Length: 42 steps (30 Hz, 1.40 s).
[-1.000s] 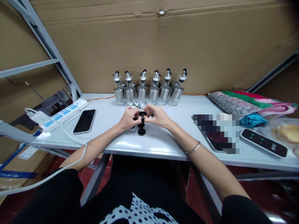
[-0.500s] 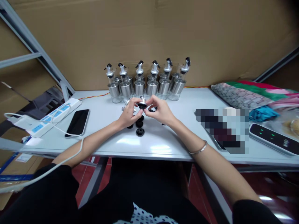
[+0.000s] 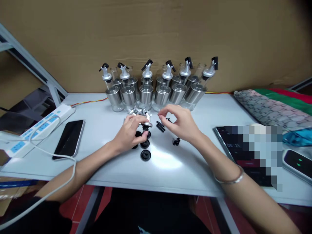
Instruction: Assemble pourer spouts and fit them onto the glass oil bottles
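White table (image 3: 102,162), left hand (image 3: 128,133) pinching silver spout cap (image 3: 147,121), right hand (image 3: 181,123) just beside

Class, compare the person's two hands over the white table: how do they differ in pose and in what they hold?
The left hand pinches a silver pourer cap over the black discs; the right hand holds nothing visible, its fingers curled above small black parts. The right wrist wears a bracelet; the left wrist is bare. Both hover over the white table, before the bottles.
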Motion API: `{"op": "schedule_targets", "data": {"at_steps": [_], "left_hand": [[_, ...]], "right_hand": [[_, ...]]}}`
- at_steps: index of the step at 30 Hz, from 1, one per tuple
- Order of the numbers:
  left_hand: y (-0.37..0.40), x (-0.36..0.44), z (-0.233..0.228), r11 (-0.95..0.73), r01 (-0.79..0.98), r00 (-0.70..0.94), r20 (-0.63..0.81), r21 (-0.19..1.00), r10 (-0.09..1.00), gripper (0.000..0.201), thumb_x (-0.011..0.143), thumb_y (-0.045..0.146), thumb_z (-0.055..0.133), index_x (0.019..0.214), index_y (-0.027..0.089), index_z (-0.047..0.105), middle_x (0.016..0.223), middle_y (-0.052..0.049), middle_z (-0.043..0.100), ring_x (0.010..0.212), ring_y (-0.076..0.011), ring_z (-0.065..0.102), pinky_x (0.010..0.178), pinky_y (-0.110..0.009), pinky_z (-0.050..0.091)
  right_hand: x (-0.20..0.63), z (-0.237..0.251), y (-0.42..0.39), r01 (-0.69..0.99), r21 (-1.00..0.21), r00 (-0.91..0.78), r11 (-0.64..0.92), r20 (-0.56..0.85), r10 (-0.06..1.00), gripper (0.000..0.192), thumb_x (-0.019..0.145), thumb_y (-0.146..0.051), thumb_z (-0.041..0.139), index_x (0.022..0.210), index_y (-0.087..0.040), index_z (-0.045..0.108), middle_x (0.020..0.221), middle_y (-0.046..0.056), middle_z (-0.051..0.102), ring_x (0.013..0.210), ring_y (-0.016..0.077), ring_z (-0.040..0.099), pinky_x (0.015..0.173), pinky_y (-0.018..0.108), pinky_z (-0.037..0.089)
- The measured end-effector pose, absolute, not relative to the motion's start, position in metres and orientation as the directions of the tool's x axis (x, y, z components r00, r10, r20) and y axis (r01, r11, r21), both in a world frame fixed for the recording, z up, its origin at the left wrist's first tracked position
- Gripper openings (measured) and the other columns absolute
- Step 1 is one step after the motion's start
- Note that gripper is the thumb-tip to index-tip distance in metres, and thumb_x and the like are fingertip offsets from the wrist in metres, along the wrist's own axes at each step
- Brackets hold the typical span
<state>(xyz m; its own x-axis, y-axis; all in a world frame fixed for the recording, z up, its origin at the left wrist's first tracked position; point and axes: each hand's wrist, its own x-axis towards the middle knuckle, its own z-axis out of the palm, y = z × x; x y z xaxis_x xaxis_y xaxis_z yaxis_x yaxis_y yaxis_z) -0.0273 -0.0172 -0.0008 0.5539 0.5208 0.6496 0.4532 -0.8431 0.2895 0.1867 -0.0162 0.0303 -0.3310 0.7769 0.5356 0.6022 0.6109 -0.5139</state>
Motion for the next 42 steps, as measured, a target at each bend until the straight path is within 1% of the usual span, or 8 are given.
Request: {"op": "schedule_targets", "data": {"at_steps": [8, 15, 20, 28, 31, 34, 38, 42], "left_hand": [[-0.014, -0.033, -0.013, -0.787, 0.441, 0.592, 0.519, 0.432, 0.617, 0.027, 0.092, 0.022, 0.05, 0.118, 0.018, 0.046, 0.105, -0.009, 0.066, 0.098, -0.0201, 0.059, 0.096, -0.041, 0.038], [-0.013, -0.034, -0.017, -0.681, 0.385, 0.56, 0.43, 0.623, 0.709, 0.028, 0.092, 0.022, 0.05, 0.12, 0.018, 0.048, 0.105, -0.009, 0.065, 0.1, -0.02, 0.058, 0.091, -0.037, 0.043], [-0.01, -0.036, -0.016, -0.588, 0.37, 0.574, 0.321, 0.719, 0.753, 0.035, 0.092, 0.018, 0.048, 0.126, 0.02, 0.046, 0.111, -0.01, 0.063, 0.104, -0.0203, 0.058, 0.088, -0.035, 0.048], [-0.009, -0.039, -0.012, -0.587, 0.197, 0.535, 0.416, 0.785, 0.735, 0.032, 0.089, 0.006, 0.042, 0.114, 0.02, 0.054, 0.108, -0.009, 0.058, 0.106, -0.018, 0.056, 0.085, -0.03, 0.051], [-0.008, -0.037, -0.011, -0.605, 0.189, 0.538, 0.434, 0.773, 0.723, 0.025, 0.089, 0.01, 0.043, 0.109, 0.018, 0.054, 0.102, -0.009, 0.057, 0.1, -0.0181, 0.057, 0.082, -0.031, 0.052], [-0.009, -0.034, -0.014, -0.638, 0.209, 0.496, 0.482, 0.741, 0.722, 0.022, 0.084, 0.017, 0.06, 0.104, 0.019, 0.053, 0.099, -0.007, 0.055, 0.093, -0.0165, 0.058, 0.078, -0.029, 0.053], [-0.011, -0.033, -0.018, -0.61, 0.274, 0.431, 0.472, 0.743, 0.769, 0.027, 0.083, 0.015, 0.064, 0.106, 0.02, 0.052, 0.1, -0.006, 0.058, 0.095, -0.0158, 0.059, 0.08, -0.028, 0.052], [-0.012, -0.034, -0.018, -0.648, 0.286, 0.545, 0.437, 0.706, 0.716, 0.027, 0.088, 0.015, 0.055, 0.114, 0.02, 0.05, 0.104, -0.009, 0.063, 0.097, -0.0175, 0.062, 0.081, -0.03, 0.051]], "right_hand": [[0.207, 0.008, -0.015, 0.887, -0.3, -0.231, 0.352, 0.371, 0.899, 0.012, 0.083, -0.013, 0.056, 0.079, -0.017, 0.067, 0.073, 0.005, 0.066, 0.074, 0.0211, 0.053, 0.067, 0.033, 0.029], [0.202, -0.003, -0.018, 0.897, -0.281, -0.264, 0.341, 0.28, 0.923, 0.008, 0.08, -0.022, 0.068, 0.084, -0.016, 0.069, 0.076, 0.006, 0.066, 0.077, 0.0222, 0.053, 0.066, 0.032, 0.029], [0.201, -0.009, -0.018, 0.901, -0.288, -0.276, 0.325, 0.199, 0.94, 0.007, 0.082, -0.022, 0.067, 0.085, -0.017, 0.068, 0.079, 0.006, 0.067, 0.078, 0.0224, 0.053, 0.067, 0.032, 0.03], [0.203, -0.002, -0.018, 0.848, -0.391, -0.301, 0.359, 0.203, 0.932, 0.015, 0.092, -0.018, 0.05, 0.082, -0.018, 0.061, 0.076, 0.003, 0.065, 0.072, 0.0179, 0.054, 0.065, 0.031, 0.032], [0.2, 0.007, -0.02, 0.775, -0.555, -0.227, 0.303, 0.203, 0.953, 0.014, 0.093, -0.019, 0.048, 0.084, -0.02, 0.058, 0.075, 0.002, 0.065, 0.067, 0.0152, 0.056, 0.064, 0.029, 0.037], [0.196, 0.015, -0.025, 0.596, -0.787, -0.126, 0.161, 0.106, 0.986, 0.011, 0.093, -0.022, 0.048, 0.086, -0.021, 0.056, 0.074, 0.001, 0.066, 0.064, 0.0134, 0.06, 0.059, 0.025, 0.041], [0.185, 0.019, -0.032, 0.427, -0.9, -0.248, 0.088, -0.023, 0.968, 0.009, 0.091, -0.024, 0.051, 0.087, -0.021, 0.059, 0.076, 0.001, 0.067, 0.067, 0.0131, 0.063, 0.056, 0.021, 0.045], [0.176, 0.018, -0.035, 0.381, -0.912, -0.388, 0.153, -0.007, 0.922, 0.01, 0.09, -0.018, 0.051, 0.089, -0.022, 0.06, 0.081, 0.0, 0.068, 0.07, 0.0118, 0.063, 0.063, 0.021, 0.047]]}}
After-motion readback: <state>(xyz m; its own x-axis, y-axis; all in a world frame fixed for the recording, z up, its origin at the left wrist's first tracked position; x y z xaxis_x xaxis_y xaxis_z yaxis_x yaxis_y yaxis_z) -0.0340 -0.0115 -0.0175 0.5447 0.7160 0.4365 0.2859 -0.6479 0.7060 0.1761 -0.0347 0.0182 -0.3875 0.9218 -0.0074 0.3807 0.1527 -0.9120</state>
